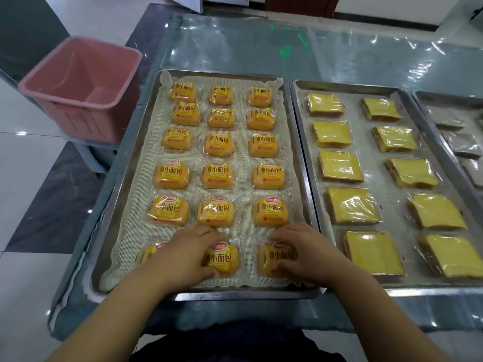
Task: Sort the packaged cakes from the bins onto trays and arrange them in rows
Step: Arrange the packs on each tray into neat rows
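A metal tray (298,158) lined with mesh holds several round orange cakes in clear wrappers, set in three columns. In the nearest row, my left hand (183,254) grips the middle cake (224,259) from its left side, covering most of the left cake (149,252). My right hand (305,252) grips the right cake (271,259) from its right side. Both cakes lie flat on the mesh. A second tray (366,152) to the right carries flat square yellow cakes in two columns.
An empty pink bin (81,87) stands off the table's far left corner. A third tray (457,121) with grey packets shows at the right edge. The table is covered in shiny plastic sheet (261,43); tiled floor lies to the left.
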